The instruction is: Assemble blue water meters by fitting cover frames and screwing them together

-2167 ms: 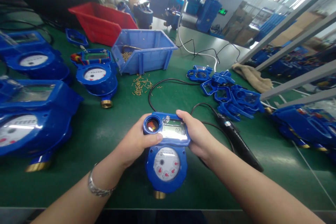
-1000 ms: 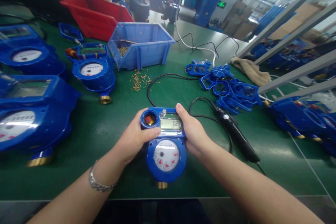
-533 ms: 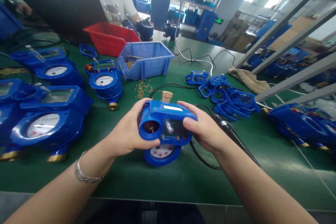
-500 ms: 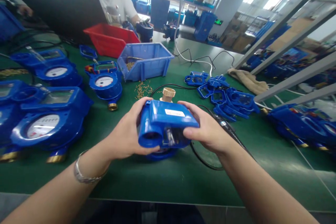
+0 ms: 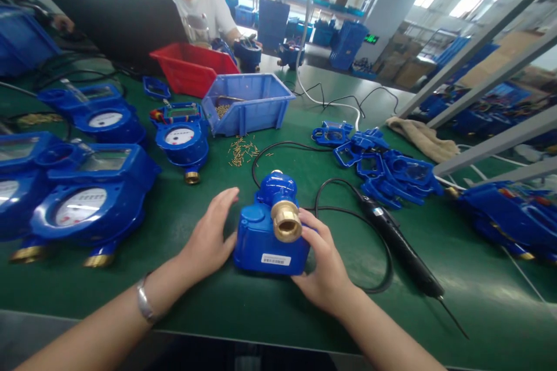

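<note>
A blue water meter (image 5: 255, 243) rests on the green table in front of me, its brass threaded end facing me and a white barcode label low on its side. My right hand (image 5: 324, 264) grips its right side, fingers by the brass end and thumb at the lower edge. On the other side my left hand (image 5: 211, 237) is open, fingers spread; its thumb tip is close to the housing, and whether it touches I cannot tell. To the right lies a black electric screwdriver (image 5: 402, 249) with its cable looped behind the meter.
Several finished-looking meters (image 5: 82, 203) stand at left, another meter (image 5: 180, 139) nearer the middle. Loose brass screws (image 5: 241, 151) lie before a blue bin (image 5: 256, 107); a red bin (image 5: 187, 69) is behind. Blue covers (image 5: 391, 171) are piled right. A co-worker (image 5: 209, 8) sits opposite.
The meter has been turned over and set down on the table, its brass end now toward me. My left hand has let go and opened. The view has shifted slightly left.
</note>
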Available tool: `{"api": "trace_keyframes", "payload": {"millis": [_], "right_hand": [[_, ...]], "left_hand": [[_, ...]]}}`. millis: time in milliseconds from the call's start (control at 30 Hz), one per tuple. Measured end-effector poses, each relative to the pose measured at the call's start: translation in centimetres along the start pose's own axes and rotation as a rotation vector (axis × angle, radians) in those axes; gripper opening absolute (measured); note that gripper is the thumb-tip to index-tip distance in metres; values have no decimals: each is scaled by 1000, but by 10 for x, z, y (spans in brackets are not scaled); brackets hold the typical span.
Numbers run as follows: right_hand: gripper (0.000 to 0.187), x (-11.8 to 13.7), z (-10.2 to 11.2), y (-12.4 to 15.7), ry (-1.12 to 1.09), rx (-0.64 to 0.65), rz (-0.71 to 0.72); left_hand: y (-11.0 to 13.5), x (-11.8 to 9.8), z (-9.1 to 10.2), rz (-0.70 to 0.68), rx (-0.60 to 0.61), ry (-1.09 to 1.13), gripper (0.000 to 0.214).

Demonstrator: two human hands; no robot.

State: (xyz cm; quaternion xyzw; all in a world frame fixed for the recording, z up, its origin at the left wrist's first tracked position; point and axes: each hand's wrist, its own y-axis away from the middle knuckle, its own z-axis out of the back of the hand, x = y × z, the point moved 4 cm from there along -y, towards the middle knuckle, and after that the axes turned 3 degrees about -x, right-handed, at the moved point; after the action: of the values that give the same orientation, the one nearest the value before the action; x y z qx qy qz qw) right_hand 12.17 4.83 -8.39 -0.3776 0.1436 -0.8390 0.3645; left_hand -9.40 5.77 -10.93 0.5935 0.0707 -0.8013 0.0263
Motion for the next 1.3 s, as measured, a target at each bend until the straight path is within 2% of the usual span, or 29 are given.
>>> {"api": "trace_keyframes", "payload": {"millis": [33,100,133,200,267,400,467,500,533,600,700,767,1033,1167,1300], "right_hand": [[70,0,-3,4,11,3,10],[72,1,-9,11,32,1,60],[74,3,-12,14,41,-2,95],[76,8,-15,19,69,-7,153],[73,14,-11,20,114,13,159],[57,28,12,7,135,269,52],[33,33,29,-7,111,269,23],[27,35,35,-14,138,234,31],[31,37,39,-22,190,209,60],[37,41,33,-35,329,266,171],[23,47,14,-48,448,440,359],[17,49,7,-54,497,477,405],[19,54,10,-74,518,446,281],[19,58,-5,-79,514,429,270],[16,64,-17,-90,468,534,190]], "left_hand": [[3,3,-2,200,-30,140,53],[12,6,-14,572,57,454,49],[16,4,-21,708,145,587,49],[21,0,-31,844,320,746,46],[22,-3,-33,859,406,787,37],[18,-5,-33,807,441,777,32],[17,-6,-35,807,441,775,33],[17,-6,-36,813,440,777,34],[18,-7,-38,820,441,783,35],[18,-7,-40,817,439,794,37],[18,-6,-40,784,435,785,41],[18,-5,-39,759,436,769,44],[19,-8,-36,665,453,779,53],[18,3,-35,756,437,747,47],[11,10,-27,824,438,737,46]]}}
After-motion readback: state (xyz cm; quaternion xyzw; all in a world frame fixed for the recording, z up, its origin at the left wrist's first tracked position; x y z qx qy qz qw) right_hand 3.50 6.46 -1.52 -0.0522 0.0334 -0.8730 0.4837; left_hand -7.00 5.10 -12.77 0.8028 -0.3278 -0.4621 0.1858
